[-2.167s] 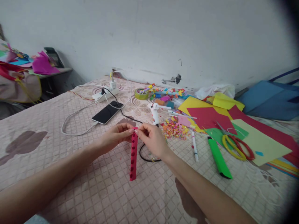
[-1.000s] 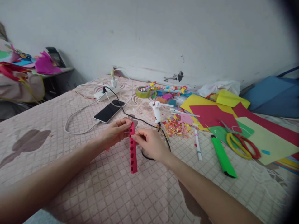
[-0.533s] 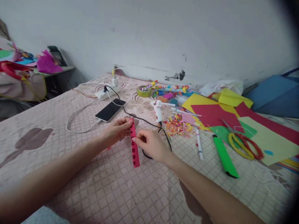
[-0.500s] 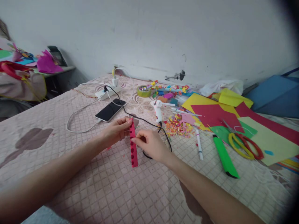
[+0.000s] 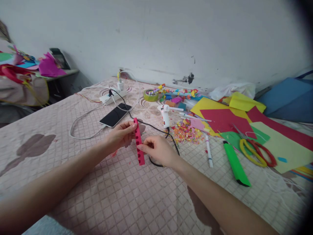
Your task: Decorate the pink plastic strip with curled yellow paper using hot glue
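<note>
A pink paper strip [image 5: 138,142] with a row of punched holes stands nearly upright above the quilted bed cover. My left hand [image 5: 119,134] pinches its upper part from the left. From the right, my right hand [image 5: 157,150] pinches it lower down, thumb and forefinger pressed to its edge. Both hands are closed on the strip, and its bottom end hangs free just above the cover.
Behind the hands lie a phone [image 5: 115,115] on a white cable, a power strip [image 5: 112,96] and a white glue gun [image 5: 165,115] with a black cord. To the right are paper scraps [image 5: 186,131], a white marker [image 5: 208,150], a green cutter [image 5: 235,167], coloured sheets [image 5: 225,119] and scissors [image 5: 256,151].
Both hands have slid down the strip, so more of it now stands above my fingers and less hangs below. The strip has tilted slightly and the hands moved a little farther from me.
</note>
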Available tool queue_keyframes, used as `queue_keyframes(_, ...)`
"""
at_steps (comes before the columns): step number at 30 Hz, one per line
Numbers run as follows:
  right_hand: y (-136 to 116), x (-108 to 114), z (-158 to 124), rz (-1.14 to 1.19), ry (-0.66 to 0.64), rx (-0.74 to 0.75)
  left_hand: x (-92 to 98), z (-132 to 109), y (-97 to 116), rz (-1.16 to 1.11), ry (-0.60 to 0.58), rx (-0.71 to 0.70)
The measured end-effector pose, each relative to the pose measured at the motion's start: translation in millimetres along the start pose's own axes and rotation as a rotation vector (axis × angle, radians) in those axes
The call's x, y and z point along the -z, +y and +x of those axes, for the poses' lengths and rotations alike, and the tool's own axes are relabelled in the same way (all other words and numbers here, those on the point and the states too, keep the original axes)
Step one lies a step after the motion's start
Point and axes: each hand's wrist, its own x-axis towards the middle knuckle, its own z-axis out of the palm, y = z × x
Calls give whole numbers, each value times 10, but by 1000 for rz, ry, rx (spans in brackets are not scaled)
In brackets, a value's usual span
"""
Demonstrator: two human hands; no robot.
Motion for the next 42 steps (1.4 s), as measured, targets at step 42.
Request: queue_keyframes(42,108,79,37,306,-26,-94,68,39,56,-82,-15,-21)
